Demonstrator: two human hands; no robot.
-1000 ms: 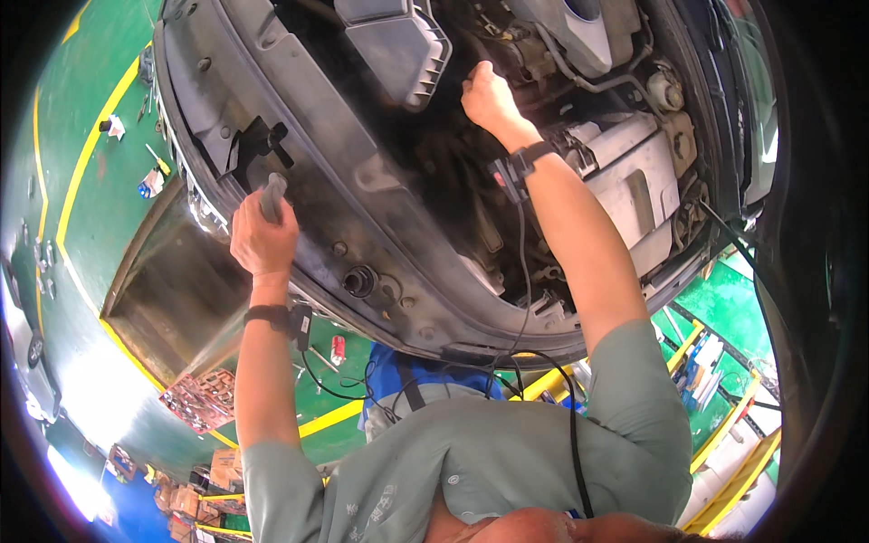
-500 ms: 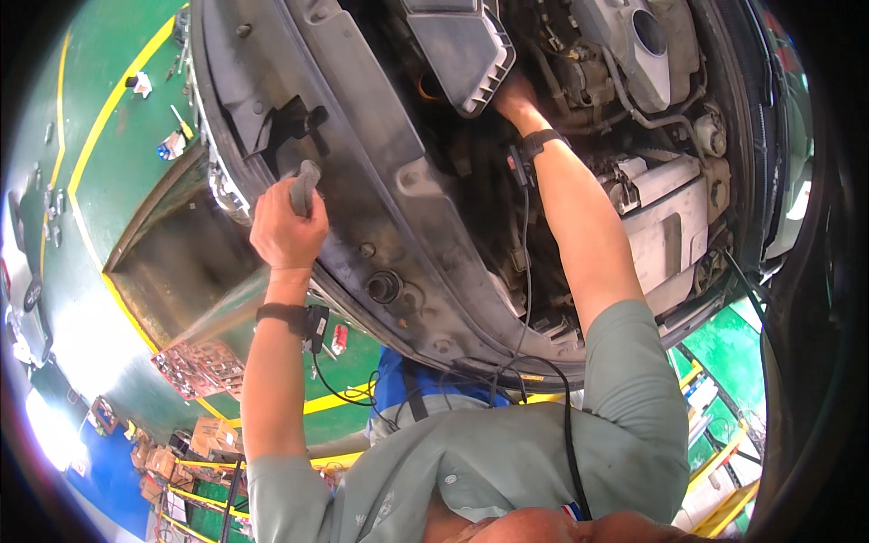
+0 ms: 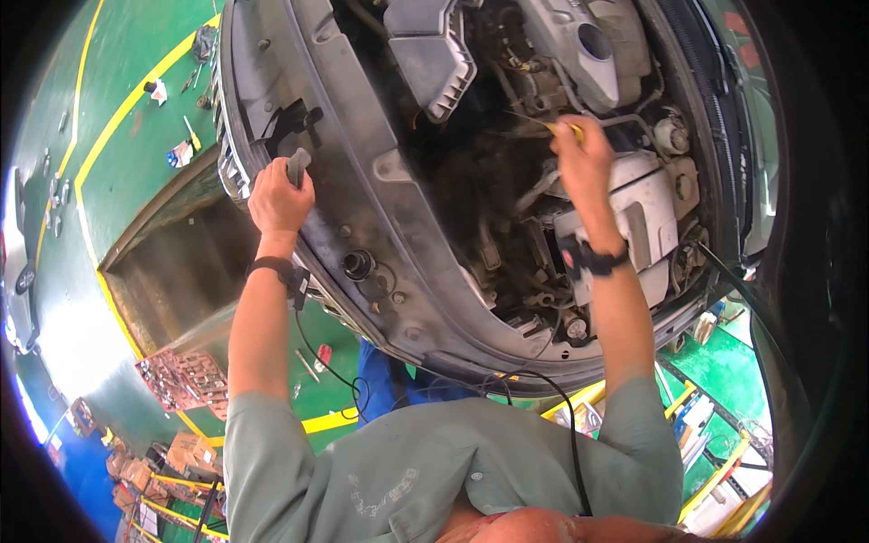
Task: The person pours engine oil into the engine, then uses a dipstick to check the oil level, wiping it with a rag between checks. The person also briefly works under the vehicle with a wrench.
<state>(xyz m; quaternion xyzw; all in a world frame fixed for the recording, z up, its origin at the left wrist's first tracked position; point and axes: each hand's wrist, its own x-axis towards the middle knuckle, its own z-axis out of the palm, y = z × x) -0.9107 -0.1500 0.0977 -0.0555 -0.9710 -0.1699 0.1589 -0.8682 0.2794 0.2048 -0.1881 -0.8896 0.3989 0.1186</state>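
A person in a grey-green shirt (image 3: 489, 452) leans over the open engine bay of a car (image 3: 348, 154), both bare hands in full view of the head camera. The right hand (image 3: 587, 163), slightly blurred, is closed around the yellow grip of a thin rod (image 3: 567, 128), which points left across the dark gap between a black box (image 3: 425, 54) with a ribbed edge and a silver engine cover (image 3: 584, 54) with a round opening; the rod's far end is too faint to make out. The left hand (image 3: 281, 197) has its fingers clamped on a grey rag (image 3: 297, 166), which pokes out above the thumb over the car's front panel; whether the hand rests on that panel cannot be told. A black cap (image 3: 358, 264) sits on the panel, near the left forearm. Below the right hand lies a pale grey box (image 3: 650, 213). Dark bands circle both wrists, and a black cable (image 3: 572, 430) trails over the shirt. At left, a yellow line borders a pit (image 3: 186, 262) in the green floor, with a red tray of small parts (image 3: 186, 380) beside it and cardboard boxes (image 3: 192, 452) farther down.
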